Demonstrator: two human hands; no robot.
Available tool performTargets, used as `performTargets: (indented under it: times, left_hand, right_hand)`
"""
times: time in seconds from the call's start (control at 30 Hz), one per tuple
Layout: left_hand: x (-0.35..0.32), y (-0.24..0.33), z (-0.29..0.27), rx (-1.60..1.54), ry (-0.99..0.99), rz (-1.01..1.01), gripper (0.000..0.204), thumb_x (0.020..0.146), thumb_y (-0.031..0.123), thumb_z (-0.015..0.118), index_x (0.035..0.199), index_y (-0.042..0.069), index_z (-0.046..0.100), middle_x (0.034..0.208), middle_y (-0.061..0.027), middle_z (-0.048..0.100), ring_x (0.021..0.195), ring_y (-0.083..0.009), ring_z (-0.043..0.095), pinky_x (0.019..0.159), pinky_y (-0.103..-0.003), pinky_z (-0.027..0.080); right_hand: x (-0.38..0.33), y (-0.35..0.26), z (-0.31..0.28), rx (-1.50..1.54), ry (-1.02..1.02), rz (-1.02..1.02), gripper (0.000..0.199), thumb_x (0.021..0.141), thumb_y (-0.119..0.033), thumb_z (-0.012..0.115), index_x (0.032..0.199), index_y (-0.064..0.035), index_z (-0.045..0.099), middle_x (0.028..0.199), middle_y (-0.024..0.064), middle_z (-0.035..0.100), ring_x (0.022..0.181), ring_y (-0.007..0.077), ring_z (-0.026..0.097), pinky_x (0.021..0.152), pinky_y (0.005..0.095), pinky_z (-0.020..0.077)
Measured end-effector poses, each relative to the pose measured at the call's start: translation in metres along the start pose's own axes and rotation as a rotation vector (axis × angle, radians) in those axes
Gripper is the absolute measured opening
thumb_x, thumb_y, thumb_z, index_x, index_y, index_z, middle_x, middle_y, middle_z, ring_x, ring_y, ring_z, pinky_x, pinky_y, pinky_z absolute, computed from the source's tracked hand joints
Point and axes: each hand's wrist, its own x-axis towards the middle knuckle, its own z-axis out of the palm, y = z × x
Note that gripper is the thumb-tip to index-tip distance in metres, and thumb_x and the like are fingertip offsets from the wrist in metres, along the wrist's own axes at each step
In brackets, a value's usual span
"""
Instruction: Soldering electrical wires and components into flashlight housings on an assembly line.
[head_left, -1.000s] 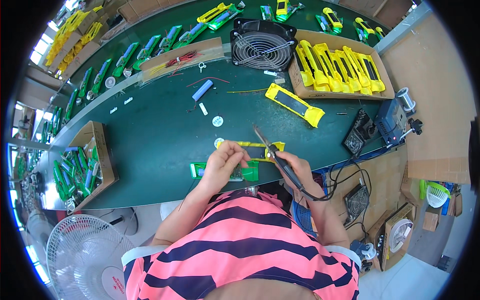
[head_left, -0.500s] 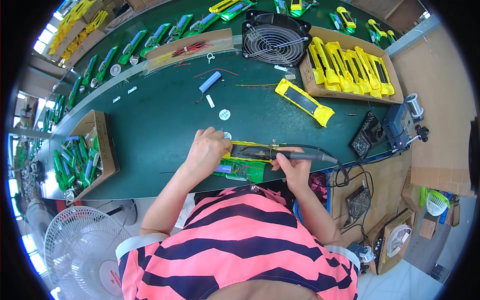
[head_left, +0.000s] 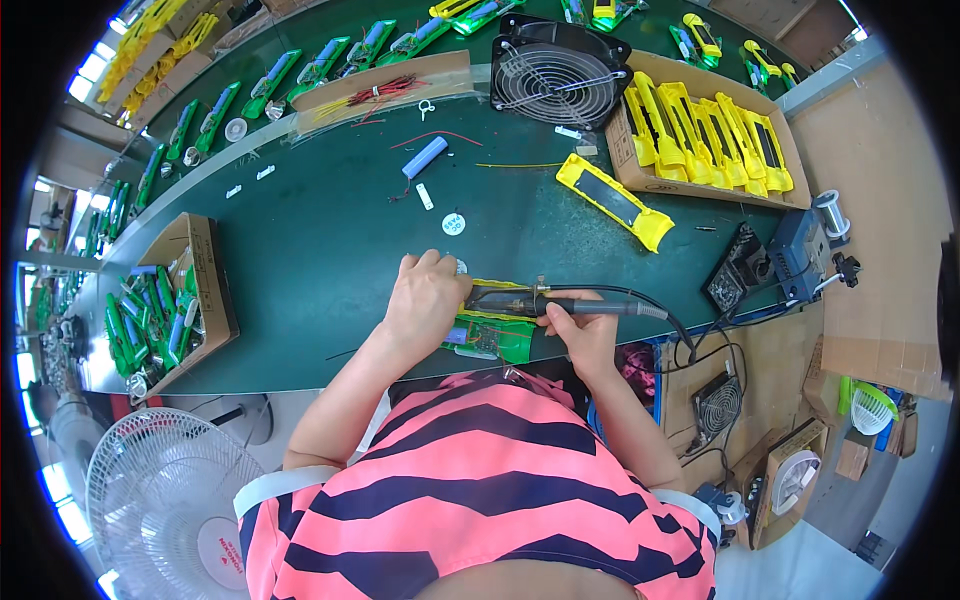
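My right hand (head_left: 583,338) grips a black soldering iron (head_left: 560,303) lying almost level, its tip pointing left toward my left hand. A black cable runs from the iron off to the right. My left hand (head_left: 424,300) presses down on a green and yellow casing part (head_left: 497,333) with a small circuit board at the near edge of the green table (head_left: 320,250). The fingers of the left hand hide the spot where the tip meets the part.
A yellow casing (head_left: 615,201) lies alone mid-table, a box of yellow casings (head_left: 705,130) behind it, beside a black fan (head_left: 558,75). A blue cylindrical cell (head_left: 424,157) and red wires (head_left: 375,95) lie farther back. A box of green parts (head_left: 165,305) stands left, the soldering station (head_left: 805,245) right.
The soldering iron has swung from steeply tilted to nearly level, with its tip brought in to the part under my left hand. My left hand stays on the part.
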Motion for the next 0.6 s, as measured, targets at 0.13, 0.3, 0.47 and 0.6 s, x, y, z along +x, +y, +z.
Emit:
performTargets:
  times: [0.13,0.3,0.47,0.6]
  left_hand:
    - [0.001,0.0,0.0,0.017,-0.002,0.003,0.004,0.067,0.01,0.059,0.068,0.009,0.063,0.069,-0.0047,0.052,0.076,-0.0211,0.05,0.069,-0.034,0.037]
    - [0.001,0.001,0.002,0.016,0.01,-0.008,0.004,0.065,0.01,0.06,0.065,0.009,0.063,0.068,-0.0046,0.053,0.075,-0.0209,0.05,0.069,-0.034,0.038]
    - [0.002,0.001,0.001,0.044,0.0,0.0,0.006,0.063,0.006,0.057,0.065,0.008,0.062,0.07,-0.0052,0.056,0.076,-0.0195,0.052,0.066,-0.032,0.038]
    - [0.003,0.005,-0.001,0.078,0.013,-0.003,0.006,0.063,0.006,0.057,0.065,0.008,0.062,0.07,-0.0048,0.056,0.075,-0.0193,0.052,0.066,-0.032,0.037]
  right_hand:
    - [0.002,-0.002,-0.003,0.016,-0.023,0.015,0.017,0.081,-0.004,0.059,0.095,0.0048,0.054,0.085,0.0113,0.061,0.07,0.0141,0.062,0.057,0.0219,0.0495]
    - [-0.007,-0.008,-0.005,0.04,0.032,-0.116,0.018,0.08,-0.003,0.058,0.096,0.0054,0.054,0.083,0.0129,0.061,0.069,0.0163,0.061,0.06,0.0251,0.0508]
    - [-0.015,-0.036,-0.017,-0.64,-0.026,-0.507,0.018,0.075,-0.006,0.063,0.091,0.0014,0.059,0.085,0.0151,0.063,0.076,0.026,0.063,0.068,0.0302,0.0489]
    - [-0.017,-0.019,-0.033,-0.673,0.01,-0.465,0.026,0.072,-0.009,0.068,0.094,-0.001,0.056,0.089,0.0116,0.063,0.088,0.0291,0.061,0.08,0.0376,0.0467]
